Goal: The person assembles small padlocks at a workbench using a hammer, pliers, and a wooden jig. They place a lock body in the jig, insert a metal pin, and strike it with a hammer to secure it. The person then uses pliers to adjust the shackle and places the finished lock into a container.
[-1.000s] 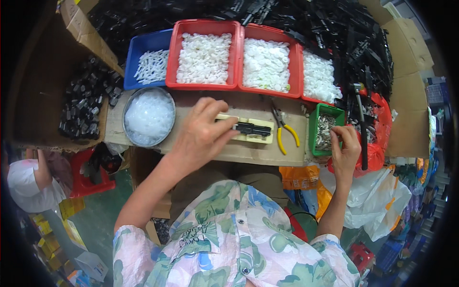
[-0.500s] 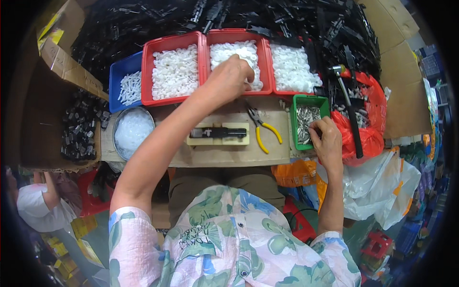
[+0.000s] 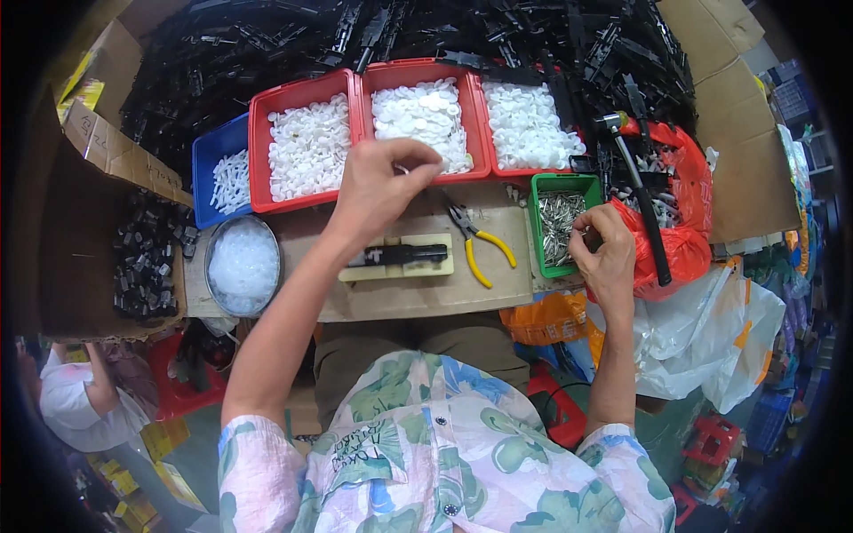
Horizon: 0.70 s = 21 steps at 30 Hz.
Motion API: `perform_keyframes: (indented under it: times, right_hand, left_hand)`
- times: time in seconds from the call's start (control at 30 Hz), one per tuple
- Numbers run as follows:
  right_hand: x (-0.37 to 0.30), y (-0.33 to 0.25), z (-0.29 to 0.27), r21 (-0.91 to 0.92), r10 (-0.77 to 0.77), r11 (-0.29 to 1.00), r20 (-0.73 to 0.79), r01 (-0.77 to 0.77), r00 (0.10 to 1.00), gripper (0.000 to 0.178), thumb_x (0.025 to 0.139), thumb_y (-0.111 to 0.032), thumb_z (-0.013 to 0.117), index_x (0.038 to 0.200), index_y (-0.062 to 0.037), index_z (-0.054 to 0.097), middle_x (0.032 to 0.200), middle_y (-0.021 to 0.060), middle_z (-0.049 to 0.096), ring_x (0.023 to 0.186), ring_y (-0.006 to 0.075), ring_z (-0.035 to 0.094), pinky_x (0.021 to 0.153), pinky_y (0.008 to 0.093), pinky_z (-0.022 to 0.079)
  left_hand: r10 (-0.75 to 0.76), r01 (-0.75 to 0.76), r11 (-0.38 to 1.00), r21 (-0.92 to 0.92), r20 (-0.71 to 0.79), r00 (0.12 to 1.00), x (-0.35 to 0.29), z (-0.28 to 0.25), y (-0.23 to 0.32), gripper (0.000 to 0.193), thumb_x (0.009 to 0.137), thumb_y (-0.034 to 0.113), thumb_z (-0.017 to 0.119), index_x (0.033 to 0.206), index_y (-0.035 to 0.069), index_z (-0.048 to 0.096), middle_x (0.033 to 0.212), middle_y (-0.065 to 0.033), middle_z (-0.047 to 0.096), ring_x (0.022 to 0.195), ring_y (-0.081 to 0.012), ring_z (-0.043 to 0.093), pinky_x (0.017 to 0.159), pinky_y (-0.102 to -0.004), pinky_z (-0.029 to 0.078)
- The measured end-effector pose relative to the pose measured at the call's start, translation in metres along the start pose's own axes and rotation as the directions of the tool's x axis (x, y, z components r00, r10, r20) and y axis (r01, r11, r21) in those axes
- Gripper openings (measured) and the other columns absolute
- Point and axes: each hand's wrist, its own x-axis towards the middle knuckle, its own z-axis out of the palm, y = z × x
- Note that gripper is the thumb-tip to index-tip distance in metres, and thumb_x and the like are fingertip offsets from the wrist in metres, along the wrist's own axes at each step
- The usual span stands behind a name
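Observation:
My left hand is in the air just in front of the middle red bin, its thumb and forefinger pinched together. Whatever lies between those fingertips is too small to make out. Small white plastic discs fill that bin. Over the right side of a green tray of small metal pins, my right hand has its finger and thumb curled into a pinch; its contents cannot be made out. Below my left hand, a black plastic part lies in a cream-coloured block fixture.
Yellow-handled pliers lie between fixture and green tray. A round tin and a blue bin stand left. A hammer rests by a red plastic bag. Black parts are heaped behind the bins; another person sits lower left.
My left hand has drawn back out of the middle red bin, toward me and to the left. My right hand stays at the green tray, its fingers slightly shifted. The whole view has moved a little.

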Motion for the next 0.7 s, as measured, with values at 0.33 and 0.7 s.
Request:
perform_keyframes:
  times: [0.33,0.7]
  right_hand:
    - [-0.009,-0.085,0.04,0.599,-0.013,0.8,-0.048,0.039,0.999,0.011,0.078,0.008,0.067,0.085,0.0007,0.064,0.091,0.0098,0.07,0.086,0.0168,0.069,0.079,0.0289,0.053]
    - [-0.015,-0.093,0.063,0.455,-0.207,0.841,-0.229,0.292,0.951,0.022,0.071,0.01,0.072,0.086,-0.0028,0.062,0.088,0.0117,0.069,0.078,0.0266,0.068,0.07,0.0337,0.054]
  left_hand:
    - [-0.255,0.286,0.714,-0.639,0.144,0.956,-0.067,0.025,0.007,0.017,0.087,0.005,0.077,0.103,-0.001,0.074,0.092,-0.0072,0.075,0.083,-0.0094,0.069,0.075,-0.0227,0.055]
    - [-0.266,0.282,0.703,-0.653,0.127,0.956,-0.084,0.032,0.016,0.016,0.087,-0.001,0.075,0.103,-0.002,0.074,0.095,-0.0077,0.074,0.087,-0.0105,0.069,0.078,-0.0235,0.055]
